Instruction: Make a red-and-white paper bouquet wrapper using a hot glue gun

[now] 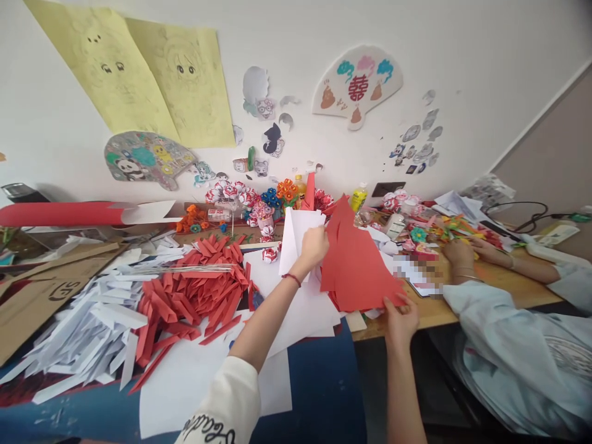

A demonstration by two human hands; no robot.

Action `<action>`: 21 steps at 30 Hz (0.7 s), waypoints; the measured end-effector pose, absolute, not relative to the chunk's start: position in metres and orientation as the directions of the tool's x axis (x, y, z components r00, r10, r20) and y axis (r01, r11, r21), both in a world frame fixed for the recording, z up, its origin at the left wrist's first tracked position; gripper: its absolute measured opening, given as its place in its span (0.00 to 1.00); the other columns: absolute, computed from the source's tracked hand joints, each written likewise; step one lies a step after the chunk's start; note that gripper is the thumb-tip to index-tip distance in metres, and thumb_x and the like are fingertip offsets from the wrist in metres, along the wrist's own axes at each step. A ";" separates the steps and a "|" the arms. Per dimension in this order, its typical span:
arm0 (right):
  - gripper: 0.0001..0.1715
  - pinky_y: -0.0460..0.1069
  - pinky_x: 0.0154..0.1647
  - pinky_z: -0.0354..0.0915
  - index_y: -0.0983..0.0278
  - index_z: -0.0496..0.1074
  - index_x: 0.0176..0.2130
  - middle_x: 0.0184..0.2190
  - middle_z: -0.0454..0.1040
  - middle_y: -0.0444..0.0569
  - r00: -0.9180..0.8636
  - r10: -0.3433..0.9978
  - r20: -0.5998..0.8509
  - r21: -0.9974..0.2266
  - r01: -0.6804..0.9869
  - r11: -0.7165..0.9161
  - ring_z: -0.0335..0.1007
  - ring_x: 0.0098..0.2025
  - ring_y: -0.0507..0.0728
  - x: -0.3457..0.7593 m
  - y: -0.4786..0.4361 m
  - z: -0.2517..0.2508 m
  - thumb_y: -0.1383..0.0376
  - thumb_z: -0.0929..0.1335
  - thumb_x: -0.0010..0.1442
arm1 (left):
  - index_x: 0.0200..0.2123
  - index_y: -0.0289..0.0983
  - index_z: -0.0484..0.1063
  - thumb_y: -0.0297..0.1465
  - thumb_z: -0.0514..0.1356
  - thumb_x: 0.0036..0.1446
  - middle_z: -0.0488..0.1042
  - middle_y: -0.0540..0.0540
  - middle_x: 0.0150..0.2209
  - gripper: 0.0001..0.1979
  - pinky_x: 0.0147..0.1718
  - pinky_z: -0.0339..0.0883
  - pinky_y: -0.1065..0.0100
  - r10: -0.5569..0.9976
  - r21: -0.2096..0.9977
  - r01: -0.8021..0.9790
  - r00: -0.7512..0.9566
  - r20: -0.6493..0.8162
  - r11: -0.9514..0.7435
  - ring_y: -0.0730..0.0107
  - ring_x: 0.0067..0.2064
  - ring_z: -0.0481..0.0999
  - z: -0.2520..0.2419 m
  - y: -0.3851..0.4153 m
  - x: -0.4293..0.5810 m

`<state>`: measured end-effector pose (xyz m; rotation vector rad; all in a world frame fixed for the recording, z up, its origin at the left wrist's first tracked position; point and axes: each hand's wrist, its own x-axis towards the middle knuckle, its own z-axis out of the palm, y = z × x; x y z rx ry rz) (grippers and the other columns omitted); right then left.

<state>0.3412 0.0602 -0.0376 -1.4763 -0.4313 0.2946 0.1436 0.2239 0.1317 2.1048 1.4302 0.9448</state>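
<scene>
My left hand [315,245] is closed in a fist on a folded white sheet of paper [290,237] that stands up behind it. Whether its hidden fingers also grip the nearby red paper is unclear. Several large red paper sheets [358,262] spread to the right of that fist, their upper part bent upward. At their lower right corner, my right hand [401,317] pinches the red paper between thumb and fingers. Flat white sheets [300,314] lie beneath on the table.
On the left are heaps of folded red paper strips [198,283] and white paper strips [87,327], beside cardboard [46,290]. Paper flowers [287,190] line the wall. At right, a co-worker's hands [457,254] handle colourful pieces over the wooden table [435,313].
</scene>
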 end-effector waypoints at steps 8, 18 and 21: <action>0.39 0.74 0.67 0.43 0.69 0.70 0.58 0.63 0.62 0.70 0.814 0.424 0.397 -0.865 0.487 -0.124 0.51 0.68 0.77 0.319 0.024 0.007 0.56 0.74 0.50 | 0.39 0.34 0.75 0.31 0.55 0.66 0.80 0.45 0.36 0.10 0.41 0.65 0.70 0.787 0.793 0.371 -0.213 0.578 -0.483 0.67 0.39 0.78 0.194 0.192 0.027; 0.40 0.59 0.52 0.73 0.57 0.69 0.61 0.59 0.73 0.54 0.330 0.943 0.048 -0.896 -0.403 0.187 0.74 0.55 0.63 0.203 0.031 0.053 0.41 0.70 0.58 | 0.36 0.34 0.77 0.43 0.66 0.54 0.81 0.44 0.33 0.17 0.35 0.72 0.66 0.975 0.962 -0.164 -0.072 0.211 -0.220 0.63 0.33 0.80 0.121 0.114 -0.042; 0.39 0.57 0.49 0.76 0.56 0.72 0.59 0.55 0.77 0.52 0.374 0.926 -0.047 -0.919 -0.379 0.107 0.76 0.54 0.63 0.198 0.035 0.046 0.48 0.77 0.51 | 0.36 0.34 0.77 0.44 0.67 0.54 0.82 0.44 0.35 0.17 0.39 0.73 0.64 0.983 0.967 -0.178 -0.047 0.176 -0.181 0.61 0.36 0.81 0.105 0.110 -0.055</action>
